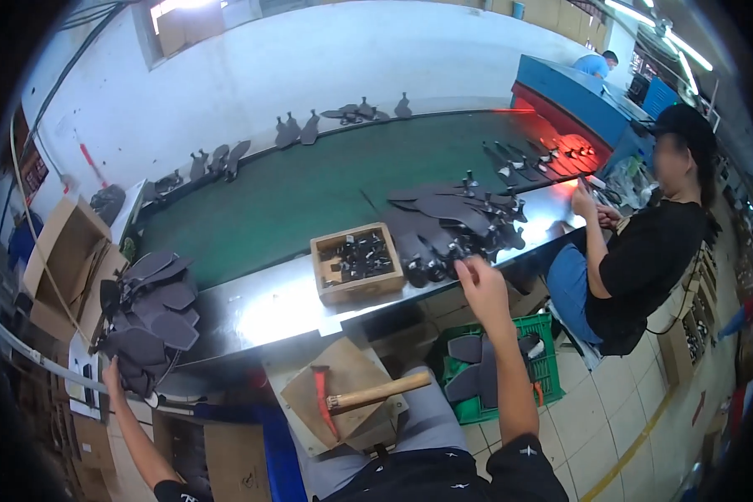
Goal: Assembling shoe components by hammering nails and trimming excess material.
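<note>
At the far left, my left hand [111, 378] touches the lower edge of a pile of dark grey sole-shaped pieces [163, 322]; its fingers are partly hidden. My right hand [483, 289] is over the table's near edge, thumb and fingers drawn together beside a second pile of dark grey sole-shaped pieces [452, 209] with small upright fittings. What those fingers pinch, if anything, is too small to make out. Left of that hand stands a wooden box [318, 259] of small black parts. A hammer [376, 393] with a red head and wooden handle lies on a board before me.
A green conveyor belt [268, 209] runs behind the metal table edge [268, 314], with more pieces along its far side. A co-worker [661, 243] sits at right beside a red-lit blue machine [577, 105]. A green crate [552, 368] and a cardboard box [234, 460] stand below.
</note>
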`<state>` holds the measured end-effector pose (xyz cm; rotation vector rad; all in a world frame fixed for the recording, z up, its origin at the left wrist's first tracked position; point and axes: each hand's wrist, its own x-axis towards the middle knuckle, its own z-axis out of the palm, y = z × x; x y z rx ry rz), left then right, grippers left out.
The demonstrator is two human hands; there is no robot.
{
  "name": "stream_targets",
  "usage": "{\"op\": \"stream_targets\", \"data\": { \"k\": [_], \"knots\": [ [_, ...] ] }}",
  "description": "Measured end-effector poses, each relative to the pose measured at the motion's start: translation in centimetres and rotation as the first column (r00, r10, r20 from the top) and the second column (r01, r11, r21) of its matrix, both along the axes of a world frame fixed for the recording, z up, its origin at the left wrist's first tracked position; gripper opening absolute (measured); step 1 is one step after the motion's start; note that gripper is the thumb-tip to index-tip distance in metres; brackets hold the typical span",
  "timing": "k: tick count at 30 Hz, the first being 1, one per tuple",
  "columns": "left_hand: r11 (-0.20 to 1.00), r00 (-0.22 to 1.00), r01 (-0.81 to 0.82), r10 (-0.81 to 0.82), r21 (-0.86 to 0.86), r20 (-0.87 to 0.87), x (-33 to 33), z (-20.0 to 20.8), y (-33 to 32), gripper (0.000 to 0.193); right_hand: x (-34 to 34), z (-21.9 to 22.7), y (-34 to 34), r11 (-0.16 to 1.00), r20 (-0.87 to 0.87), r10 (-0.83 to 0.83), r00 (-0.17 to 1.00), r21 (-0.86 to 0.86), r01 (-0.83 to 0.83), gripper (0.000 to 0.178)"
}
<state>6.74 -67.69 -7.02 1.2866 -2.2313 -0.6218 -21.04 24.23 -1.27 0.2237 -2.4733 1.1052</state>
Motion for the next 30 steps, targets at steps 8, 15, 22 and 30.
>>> {"op": "stream_targets", "data": {
  "k": [8,15,22,30],
  "knots": [
    [0.733,0.870,-0.470,0.477,-0.492,-0.120,4.7,-0.8,7.4,0.063,-12.2,-1.3,-1.0,0.997,-0.141,0.078,0.987,0.015,-0.076,0.025],
    [0.666,0.687,0.587,-0.711,-0.460,-0.152,-7.6,13.6,55.4,0.061,-4.1,10.8,-9.1,0.319,0.025,0.525,0.851,-0.933,-0.169,0.022],
    [0.523,0.255,0.804,-0.733,-0.283,-0.631,-9.4,11.9,60.2,0.037,12.4,13.1,-13.4,0.306,0.194,0.949,0.249,-0.754,-0.582,0.042],
    [0.567,0.407,0.799,-0.261,0.202,-0.876,-3.6,13.2,60.6,0.061,15.3,-3.7,-8.5,0.647,0.356,0.551,0.755,0.390,-0.656,0.089]
  ]
}}
